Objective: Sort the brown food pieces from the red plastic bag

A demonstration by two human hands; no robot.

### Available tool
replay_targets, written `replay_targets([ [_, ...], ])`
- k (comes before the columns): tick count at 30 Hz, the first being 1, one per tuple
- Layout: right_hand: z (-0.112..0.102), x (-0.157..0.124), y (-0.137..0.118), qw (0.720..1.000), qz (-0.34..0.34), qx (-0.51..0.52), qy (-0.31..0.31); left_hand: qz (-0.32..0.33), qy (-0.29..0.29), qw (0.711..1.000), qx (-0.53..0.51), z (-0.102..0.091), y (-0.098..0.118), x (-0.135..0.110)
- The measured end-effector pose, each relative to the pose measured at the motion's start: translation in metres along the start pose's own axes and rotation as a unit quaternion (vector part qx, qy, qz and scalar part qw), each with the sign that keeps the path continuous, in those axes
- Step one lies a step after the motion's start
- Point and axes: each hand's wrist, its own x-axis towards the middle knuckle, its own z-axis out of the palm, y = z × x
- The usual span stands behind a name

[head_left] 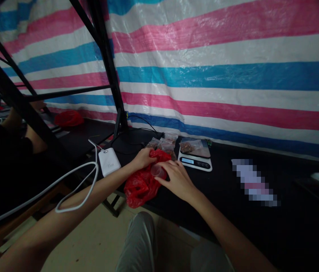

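Just below the middle of the frame, a crumpled red plastic bag (140, 186) lies at the near edge of the black surface (227, 189) and sags over it. The left hand (144, 158) clutches the bag's upper rim, fingers curled into the plastic. The right hand (177, 177), just right of it, pinches a small clear plastic cup (158, 172) at the bag's mouth, between the two hands. Behind them sit small clear packets (162, 144) and a white digital kitchen scale (196, 159). A white power bank (109, 161) with a looping white cable (76, 187) lies to the left.
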Motion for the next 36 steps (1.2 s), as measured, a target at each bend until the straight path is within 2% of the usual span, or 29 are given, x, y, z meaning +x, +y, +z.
replay_targets([
  [2, 0.004, -0.001, 0.002, 0.999, 0.014, -0.034, -0.012, 0.011, -0.01, 1.0, -0.014, 0.001, -0.003, 0.001],
  [9, 0.009, -0.003, 0.014, 0.992, 0.08, -0.099, 0.026, 0.015, -0.013, 0.989, -0.147, 0.002, -0.02, 0.006],
  [16, 0.009, -0.003, 0.018, 0.981, 0.142, -0.134, 0.0, 0.019, -0.009, 0.982, -0.188, 0.002, -0.024, 0.004],
  [21, 0.009, -0.003, 0.02, 0.977, 0.153, -0.146, -0.018, -0.001, -0.009, 0.99, -0.142, 0.001, -0.014, -0.002],
  [25, 0.01, -0.003, 0.018, 0.977, 0.145, -0.153, -0.013, -0.033, -0.069, 0.995, -0.061, 0.002, -0.005, -0.002],
  [28, 0.011, -0.003, 0.018, 0.978, 0.144, -0.154, -0.005, -0.059, -0.081, 0.995, -0.022, 0.005, -0.001, 0.004],
  [31, 0.012, -0.003, 0.02, 0.978, 0.144, -0.151, 0.004, -0.023, -0.084, 0.991, -0.099, 0.011, -0.001, 0.009],
  [33, 0.012, -0.003, 0.021, 0.978, 0.151, -0.144, 0.002, 0.004, -0.083, 0.979, -0.188, 0.016, -0.002, 0.01],
  [36, 0.012, -0.003, 0.022, 0.979, 0.161, -0.127, -0.002, 0.009, -0.073, 0.955, -0.288, 0.022, -0.002, 0.008],
])
